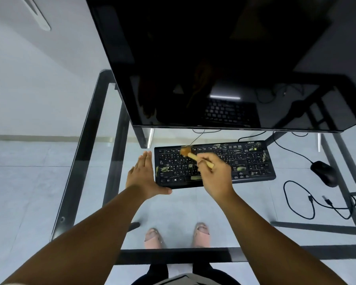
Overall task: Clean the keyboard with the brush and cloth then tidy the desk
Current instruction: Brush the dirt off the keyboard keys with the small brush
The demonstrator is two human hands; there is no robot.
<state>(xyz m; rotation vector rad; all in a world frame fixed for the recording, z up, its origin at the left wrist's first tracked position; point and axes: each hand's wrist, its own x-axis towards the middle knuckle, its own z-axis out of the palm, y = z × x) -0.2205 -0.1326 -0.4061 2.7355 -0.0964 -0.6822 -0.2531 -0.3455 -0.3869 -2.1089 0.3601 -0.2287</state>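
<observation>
A glass desk (255, 198) on a black metal frame (84, 145) fills the view, and the pale grey tiled floor (25, 182) shows through the top. A plain white wall (39, 79) rises far to the left, meeting the floor along a light skirting strip (29, 137). A large black monitor (214, 58) stands on the desk, its dark screen glossy and reflecting a bright bar of light. To the right lie a black mouse (325, 173) and a loose coiled black cable (300, 204). The light is cool and even.
</observation>
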